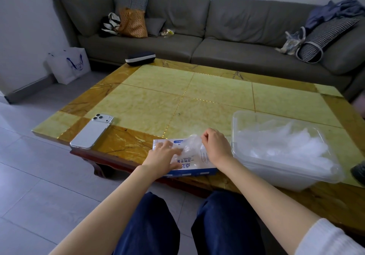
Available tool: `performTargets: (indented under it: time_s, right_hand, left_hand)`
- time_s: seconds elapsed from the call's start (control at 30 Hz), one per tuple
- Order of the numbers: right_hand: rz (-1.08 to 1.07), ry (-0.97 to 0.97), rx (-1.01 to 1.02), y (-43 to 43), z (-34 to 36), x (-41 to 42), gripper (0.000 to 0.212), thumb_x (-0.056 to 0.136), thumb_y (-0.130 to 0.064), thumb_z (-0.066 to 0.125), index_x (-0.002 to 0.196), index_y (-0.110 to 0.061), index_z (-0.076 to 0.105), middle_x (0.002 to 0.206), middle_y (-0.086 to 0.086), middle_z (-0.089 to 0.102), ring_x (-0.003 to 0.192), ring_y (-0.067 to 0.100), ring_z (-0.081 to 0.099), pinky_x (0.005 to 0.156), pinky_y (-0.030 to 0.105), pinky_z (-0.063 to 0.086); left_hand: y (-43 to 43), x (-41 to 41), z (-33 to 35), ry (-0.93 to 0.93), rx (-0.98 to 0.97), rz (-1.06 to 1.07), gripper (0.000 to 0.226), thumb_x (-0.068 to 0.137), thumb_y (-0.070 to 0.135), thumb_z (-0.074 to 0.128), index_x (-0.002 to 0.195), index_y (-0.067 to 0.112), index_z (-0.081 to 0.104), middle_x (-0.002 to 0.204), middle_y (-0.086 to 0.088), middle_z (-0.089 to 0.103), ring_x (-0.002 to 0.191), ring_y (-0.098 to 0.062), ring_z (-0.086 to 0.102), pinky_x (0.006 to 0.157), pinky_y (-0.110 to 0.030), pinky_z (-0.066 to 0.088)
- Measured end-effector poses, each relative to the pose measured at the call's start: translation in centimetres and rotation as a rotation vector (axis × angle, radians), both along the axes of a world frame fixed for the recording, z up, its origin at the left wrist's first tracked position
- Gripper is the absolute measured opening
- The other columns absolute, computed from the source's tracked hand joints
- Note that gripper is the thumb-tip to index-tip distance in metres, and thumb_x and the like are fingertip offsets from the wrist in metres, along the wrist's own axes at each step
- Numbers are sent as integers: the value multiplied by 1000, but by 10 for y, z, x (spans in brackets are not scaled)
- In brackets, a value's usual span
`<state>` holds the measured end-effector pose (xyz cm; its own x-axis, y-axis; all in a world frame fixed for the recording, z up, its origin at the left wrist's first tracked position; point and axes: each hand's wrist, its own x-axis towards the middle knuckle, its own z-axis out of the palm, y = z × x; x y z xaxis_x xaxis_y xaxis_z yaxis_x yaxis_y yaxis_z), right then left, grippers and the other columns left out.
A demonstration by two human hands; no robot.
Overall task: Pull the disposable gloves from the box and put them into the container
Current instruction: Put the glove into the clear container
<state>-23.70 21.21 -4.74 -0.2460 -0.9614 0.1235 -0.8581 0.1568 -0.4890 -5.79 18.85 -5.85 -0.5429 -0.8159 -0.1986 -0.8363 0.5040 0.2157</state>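
A flat white and blue glove box lies at the near edge of the table. My left hand rests flat on the box's left part, fingers spread, pressing it down. My right hand pinches a clear disposable glove that sticks up out of the box's opening. To the right stands a clear plastic container holding a heap of several clear gloves.
A white phone lies face down at the table's near left corner. A dark case sits at the far left edge. A grey sofa with bags runs behind the table. A dark object shows at the right edge.
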Motion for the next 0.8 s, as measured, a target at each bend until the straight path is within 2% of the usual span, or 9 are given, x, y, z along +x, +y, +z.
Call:
performTargets:
  time_s: [0.13, 0.3, 0.37, 0.47, 0.5, 0.57, 0.67, 0.73, 0.8]
  right_hand:
    - [-52, -75, -35, 4, -7, 8, 17, 98, -9, 33, 85, -10, 44, 93, 8, 49, 72, 20, 45, 61, 31, 36]
    - [31, -89, -192, 7, 10, 7, 15, 99, -12, 35, 85, -11, 40, 88, 7, 47, 64, 18, 42, 53, 26, 31]
    - [65, -49, -119, 8, 11, 9, 16, 100, -22, 36, 93, -10, 43, 96, 6, 47, 69, 21, 47, 57, 28, 34]
    - [51, -4, 73, 7, 4, 15, 31, 98, -37, 43, 110, -8, 42, 100, -2, 41, 78, 19, 49, 62, 28, 37]
    - [38, -21, 95, 7, 0, 16, 27, 97, -34, 47, 107, -10, 44, 97, -3, 42, 80, 19, 49, 62, 28, 36]
    - [18, -89, 66, 7, -8, 18, 13, 94, -24, 49, 89, -12, 47, 86, -2, 49, 77, 19, 49, 60, 27, 34]
    - [63, -166, 23, 9, -13, 20, 20, 95, -24, 52, 80, -12, 54, 77, 0, 57, 71, 17, 53, 58, 26, 40]
    - [106, -205, 13, 13, -12, 21, 23, 96, -26, 51, 81, -11, 61, 76, 2, 62, 71, 18, 58, 63, 31, 46]
    - [129, -213, -1, 16, -12, 20, 32, 98, -27, 48, 75, -8, 60, 69, 6, 61, 67, 23, 58, 63, 36, 46]
  left_hand:
    - [1, 1, -1, -3, -15, 3, 44, 90, 48, 55, 129, 29, 52, 145, -2, 32, 132, -23, 30, 101, -42, 41]
    - [0, 2, -1, 15, 11, -2, 43, 88, 48, 57, 127, 28, 54, 145, -1, 32, 133, -21, 30, 102, -40, 41]
    - [-1, 2, -2, 49, 22, 9, 42, 87, 46, 59, 125, 27, 55, 143, 0, 34, 132, -20, 32, 102, -40, 40]
    - [-1, 2, -5, 100, 8, 40, 38, 85, 45, 63, 116, 27, 52, 135, 4, 40, 127, -18, 37, 102, -43, 36]
    - [-1, 1, -5, 115, 8, 53, 40, 83, 44, 64, 116, 27, 49, 133, 5, 41, 125, -18, 38, 102, -45, 34]
    - [0, -1, -5, 169, 52, 83, 51, 80, 41, 68, 123, 28, 43, 135, 5, 42, 123, -20, 41, 103, -48, 33]
    - [-2, -4, -1, 404, 172, 173, 58, 79, 42, 68, 128, 27, 43, 133, 4, 45, 117, -18, 47, 101, -47, 39]
    - [-4, -5, 1, 554, 194, 241, 42, 82, 41, 65, 119, 27, 52, 126, 6, 51, 110, -14, 51, 98, -43, 41]
    - [-5, -7, 0, 616, 142, 270, 17, 86, 34, 63, 101, 28, 58, 111, 8, 60, 106, -12, 55, 93, -34, 41]
